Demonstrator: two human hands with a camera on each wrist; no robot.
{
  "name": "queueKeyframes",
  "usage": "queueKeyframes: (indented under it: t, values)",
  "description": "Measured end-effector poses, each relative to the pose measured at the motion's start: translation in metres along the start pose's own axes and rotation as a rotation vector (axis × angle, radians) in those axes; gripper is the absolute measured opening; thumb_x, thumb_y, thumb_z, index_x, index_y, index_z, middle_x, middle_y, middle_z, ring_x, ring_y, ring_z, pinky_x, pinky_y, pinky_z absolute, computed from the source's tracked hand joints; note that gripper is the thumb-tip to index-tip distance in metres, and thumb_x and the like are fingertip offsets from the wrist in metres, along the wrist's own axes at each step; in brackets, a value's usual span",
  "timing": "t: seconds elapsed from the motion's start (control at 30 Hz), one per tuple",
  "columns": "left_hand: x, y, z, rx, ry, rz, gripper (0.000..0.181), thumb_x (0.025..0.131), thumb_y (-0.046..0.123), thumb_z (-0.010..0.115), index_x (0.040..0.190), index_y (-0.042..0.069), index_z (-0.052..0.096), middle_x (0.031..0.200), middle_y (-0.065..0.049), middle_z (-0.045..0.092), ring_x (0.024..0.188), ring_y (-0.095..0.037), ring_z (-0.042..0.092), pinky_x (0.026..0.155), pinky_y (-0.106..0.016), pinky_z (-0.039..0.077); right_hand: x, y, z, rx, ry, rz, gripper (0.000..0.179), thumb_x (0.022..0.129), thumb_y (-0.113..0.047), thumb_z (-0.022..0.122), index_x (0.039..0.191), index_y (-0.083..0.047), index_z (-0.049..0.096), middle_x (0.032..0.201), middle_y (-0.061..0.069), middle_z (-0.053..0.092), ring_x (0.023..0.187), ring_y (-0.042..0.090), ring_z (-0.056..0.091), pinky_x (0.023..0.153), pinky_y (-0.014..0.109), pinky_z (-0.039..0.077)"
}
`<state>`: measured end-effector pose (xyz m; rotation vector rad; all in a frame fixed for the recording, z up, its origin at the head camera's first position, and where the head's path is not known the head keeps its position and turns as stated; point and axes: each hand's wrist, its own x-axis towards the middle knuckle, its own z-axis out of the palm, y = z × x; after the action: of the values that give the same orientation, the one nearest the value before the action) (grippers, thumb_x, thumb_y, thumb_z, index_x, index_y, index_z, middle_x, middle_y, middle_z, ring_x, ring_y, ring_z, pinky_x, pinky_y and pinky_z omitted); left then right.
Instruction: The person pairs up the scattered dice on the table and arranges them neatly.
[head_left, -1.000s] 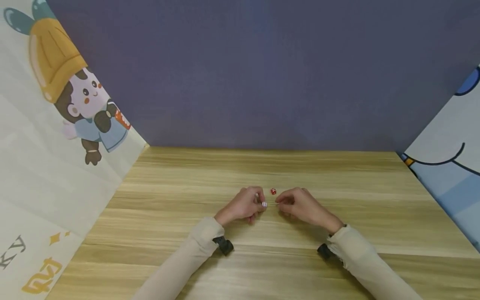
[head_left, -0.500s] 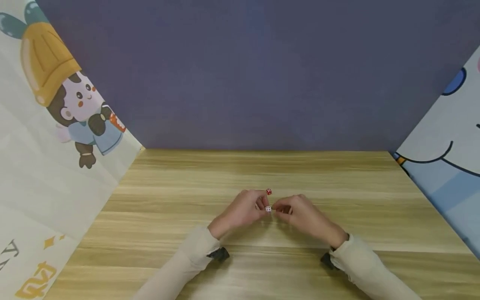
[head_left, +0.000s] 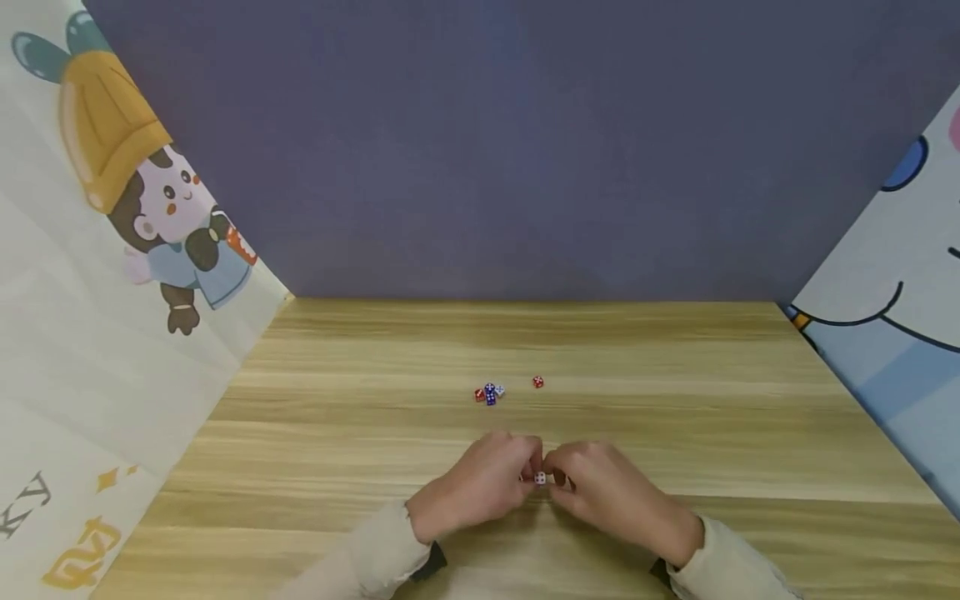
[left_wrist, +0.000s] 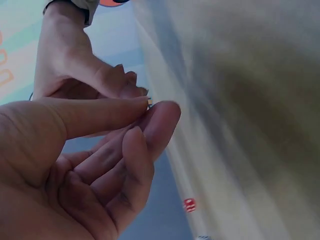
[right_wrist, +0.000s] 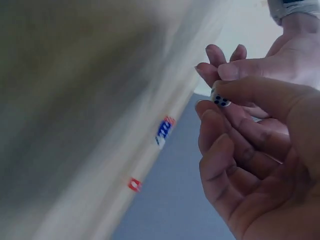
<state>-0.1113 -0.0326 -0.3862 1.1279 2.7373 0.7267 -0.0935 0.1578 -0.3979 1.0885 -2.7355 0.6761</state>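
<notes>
White die [head_left: 540, 478] at the fingertips of both hands, near side of the wood-grain tabletop [head_left: 637, 400]; appears raised off the surface. Left hand [head_left: 480, 483]: thumb and index finger narrowed to a pinch on the die; remaining fingers loosely bent in the left wrist view. Right hand [head_left: 611, 496]: thumb and index finger close together, tips at the die; the right wrist view shows dark dots on a die face beside the thumb tip. Whether the right fingers grip the die or only touch it, cannot tell. Beyond the hands, a small cluster on the tabletop: red die [head_left: 479, 395] at left, two blue dice [head_left: 491, 399] in the middle, one nearer the person than the other, pale die [head_left: 500, 391] at right; all touching or nearly so. Second red die [head_left: 537, 382] lies alone, right of the cluster and apart from it. Both forearms in light sleeves [head_left: 386, 550], a dark object [head_left: 430, 562] under the left cuff. Background: dark blue-grey panel [head_left: 480, 150] along the far edge; pale left wall [head_left: 67, 333] printed with a cartoon figure [head_left: 176, 196] in a yellow hat.
</notes>
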Motion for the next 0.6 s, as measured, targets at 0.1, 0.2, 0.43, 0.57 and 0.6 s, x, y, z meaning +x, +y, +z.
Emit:
queueKeyframes:
  t: [0.1, 0.2, 0.43, 0.57, 0.6]
  values:
    - [-0.004, 0.002, 0.006, -0.015, -0.058, -0.004, 0.013, 0.080, 0.008, 0.079, 0.081, 0.014, 0.068, 0.067, 0.015, 0.061, 0.057, 0.005, 0.050, 0.055, -0.011, 0.041, -0.008, -0.002, 0.007, 0.034, -0.024, 0.012, 0.017, 0.078, -0.006, 0.075, 0.075, -0.019, 0.064, 0.065, -0.016, 0.051, 0.058, -0.005, 0.040, 0.052, 0.016, 0.037]
    - [-0.003, -0.002, 0.011, -0.040, -0.100, -0.002, 0.014, 0.079, 0.007, 0.079, 0.080, 0.015, 0.067, 0.065, 0.016, 0.056, 0.055, 0.004, 0.049, 0.053, -0.011, 0.041, -0.012, -0.001, 0.013, 0.064, -0.049, 0.039, 0.021, 0.079, -0.007, 0.075, 0.072, -0.021, 0.061, 0.064, -0.015, 0.048, 0.058, -0.005, 0.038, 0.051, 0.016, 0.035]
    - [0.002, -0.010, 0.025, -0.098, -0.141, 0.022, 0.016, 0.079, 0.010, 0.080, 0.079, 0.015, 0.065, 0.062, 0.016, 0.052, 0.053, 0.004, 0.047, 0.051, -0.012, 0.040, -0.015, 0.000, 0.014, 0.064, -0.126, 0.076, 0.021, 0.080, -0.005, 0.074, 0.072, -0.019, 0.060, 0.066, -0.015, 0.050, 0.058, -0.002, 0.039, 0.050, 0.018, 0.037]
    - [0.003, -0.012, 0.029, -0.136, -0.162, 0.022, 0.019, 0.079, 0.012, 0.081, 0.079, 0.016, 0.063, 0.062, 0.015, 0.052, 0.055, 0.003, 0.048, 0.053, -0.012, 0.040, -0.016, -0.001, 0.013, 0.083, -0.160, 0.097, 0.023, 0.080, -0.004, 0.073, 0.073, -0.020, 0.059, 0.067, -0.014, 0.050, 0.058, -0.002, 0.038, 0.050, 0.018, 0.037]
    - [0.004, -0.013, 0.029, -0.145, -0.164, 0.016, 0.019, 0.080, 0.012, 0.081, 0.079, 0.016, 0.062, 0.062, 0.015, 0.052, 0.054, 0.003, 0.048, 0.052, -0.012, 0.040, -0.016, -0.001, 0.013, 0.087, -0.159, 0.101, 0.023, 0.080, -0.004, 0.073, 0.072, -0.020, 0.059, 0.066, -0.014, 0.049, 0.059, -0.002, 0.038, 0.050, 0.019, 0.037]
